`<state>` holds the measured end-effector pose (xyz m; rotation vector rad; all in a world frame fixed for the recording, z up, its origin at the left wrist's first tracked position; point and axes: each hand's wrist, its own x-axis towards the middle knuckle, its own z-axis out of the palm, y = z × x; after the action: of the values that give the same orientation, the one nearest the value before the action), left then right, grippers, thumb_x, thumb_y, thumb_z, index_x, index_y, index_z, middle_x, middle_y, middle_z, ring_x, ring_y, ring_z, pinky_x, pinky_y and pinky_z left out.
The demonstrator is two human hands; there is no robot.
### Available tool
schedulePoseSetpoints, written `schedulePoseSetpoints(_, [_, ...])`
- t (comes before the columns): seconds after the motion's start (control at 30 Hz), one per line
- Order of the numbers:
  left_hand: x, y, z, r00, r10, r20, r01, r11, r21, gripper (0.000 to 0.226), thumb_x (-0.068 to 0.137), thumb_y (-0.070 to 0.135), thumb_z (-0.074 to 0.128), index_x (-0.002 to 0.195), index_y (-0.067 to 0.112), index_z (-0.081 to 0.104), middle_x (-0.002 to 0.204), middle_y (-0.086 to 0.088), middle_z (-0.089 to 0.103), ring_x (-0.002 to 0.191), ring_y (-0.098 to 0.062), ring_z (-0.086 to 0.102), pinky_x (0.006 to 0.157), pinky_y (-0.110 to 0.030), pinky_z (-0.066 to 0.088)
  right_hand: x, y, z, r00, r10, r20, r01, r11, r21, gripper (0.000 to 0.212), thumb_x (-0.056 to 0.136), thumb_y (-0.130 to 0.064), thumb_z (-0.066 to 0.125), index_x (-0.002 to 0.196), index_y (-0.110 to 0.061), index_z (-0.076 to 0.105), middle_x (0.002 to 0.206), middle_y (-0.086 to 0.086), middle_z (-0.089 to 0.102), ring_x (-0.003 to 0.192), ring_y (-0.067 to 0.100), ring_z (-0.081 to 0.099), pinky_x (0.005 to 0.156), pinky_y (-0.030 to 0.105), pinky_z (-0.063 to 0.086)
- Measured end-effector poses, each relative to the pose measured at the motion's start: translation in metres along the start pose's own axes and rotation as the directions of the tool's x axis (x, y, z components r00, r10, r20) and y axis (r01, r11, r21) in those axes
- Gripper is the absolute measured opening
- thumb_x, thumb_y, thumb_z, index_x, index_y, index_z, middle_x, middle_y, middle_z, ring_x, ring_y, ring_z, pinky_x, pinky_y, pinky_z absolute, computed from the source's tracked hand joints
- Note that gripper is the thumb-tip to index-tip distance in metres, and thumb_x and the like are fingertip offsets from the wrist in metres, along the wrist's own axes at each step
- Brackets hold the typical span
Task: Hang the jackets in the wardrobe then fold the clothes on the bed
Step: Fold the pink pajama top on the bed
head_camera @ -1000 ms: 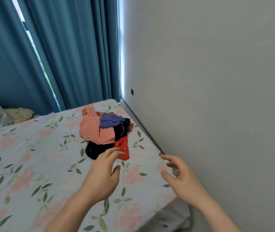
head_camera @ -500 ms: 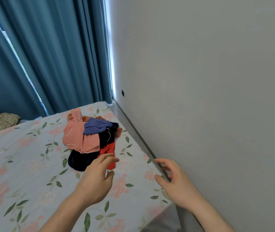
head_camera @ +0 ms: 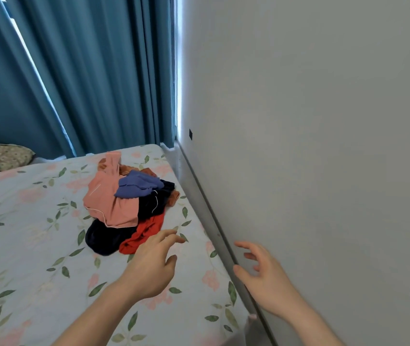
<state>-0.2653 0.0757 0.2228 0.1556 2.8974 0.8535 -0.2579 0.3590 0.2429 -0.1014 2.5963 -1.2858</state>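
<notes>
Bedroom corner, seen from the head camera: bed (head_camera: 36, 245) with a pale sheet printed in pink flowers and green leaves, its right edge running along a grey wall (head_camera: 323, 146). Nearest item: left hand (head_camera: 149, 268), forearm reaching in from the bottom edge of the view, held above the sheet near the bed's right edge; fingers extended and slightly parted, thumb apart, holding nothing; fingertips just short of the clothes. Right hand (head_camera: 263, 275), beyond the bed's right edge in front of the wall; fingers spread and loosely curved, holding nothing; whether it touches the wall cannot be told. Next: pile of clothes (head_camera: 129, 208), unfolded, lying on the sheet toward the bed's far right corner. Contents of the pile: red garment (head_camera: 144, 233) at the near side, dark navy garment (head_camera: 104, 238) beside and under it, pink garment (head_camera: 109, 203) on top, blue garment (head_camera: 136, 186) at the far side, orange-brown fabric showing at the far edge. Far left edge of the bed: patterned pillow (head_camera: 6, 156). Farthest: teal curtains (head_camera: 86, 71), hanging full height behind the bed, daylight showing in narrow gaps.
</notes>
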Motion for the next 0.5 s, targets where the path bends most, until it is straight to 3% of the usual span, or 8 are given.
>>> schedulePoseSetpoints(0.2, [0.031, 0.027, 0.039, 0.973, -0.209, -0.097, 0.206, 0.978, -0.038, 0.042, 0.098, 0.019, 0.053, 0.137, 0.036, 0.054, 0.152, 0.020, 0.040, 0.137, -0.008, 0.040, 0.114, -0.034, 0.037, 0.071, 0.044, -0.046, 0.979, -0.081, 0.189, 0.085, 0.996, -0.017, 0.045, 0.096, -0.035, 0.063, 0.136, -0.050, 0.048, 0.134, -0.035, 0.044, 0.125, -0.010, 0.045, 0.107, 0.023, 0.041])
schedulePoseSetpoints(0.33, [0.034, 0.061, 0.057, 0.920, -0.346, -0.183, 0.334, 0.938, -0.096, 0.039, 0.100, 0.017, 0.054, 0.135, 0.036, 0.055, 0.150, 0.022, 0.040, 0.123, 0.003, 0.042, 0.110, -0.025, 0.036, 0.109, 0.069, -0.073, 0.934, -0.141, 0.329, 0.162, 0.986, -0.035, 0.046, 0.095, -0.035, 0.063, 0.134, -0.052, 0.047, 0.135, -0.036, 0.044, 0.128, -0.007, 0.045, 0.110, 0.025, 0.040])
schedulePoseSetpoints(0.5, [0.019, 0.088, 0.062, 0.836, -0.472, -0.281, 0.454, 0.881, -0.130, 0.037, 0.102, 0.020, 0.053, 0.134, 0.040, 0.053, 0.151, 0.022, 0.038, 0.138, -0.007, 0.039, 0.112, -0.028, 0.034, 0.151, 0.064, -0.080, 0.872, -0.211, 0.441, 0.251, 0.967, -0.033, 0.045, 0.094, -0.038, 0.064, 0.134, -0.052, 0.048, 0.136, -0.031, 0.045, 0.125, -0.005, 0.047, 0.105, 0.025, 0.044])
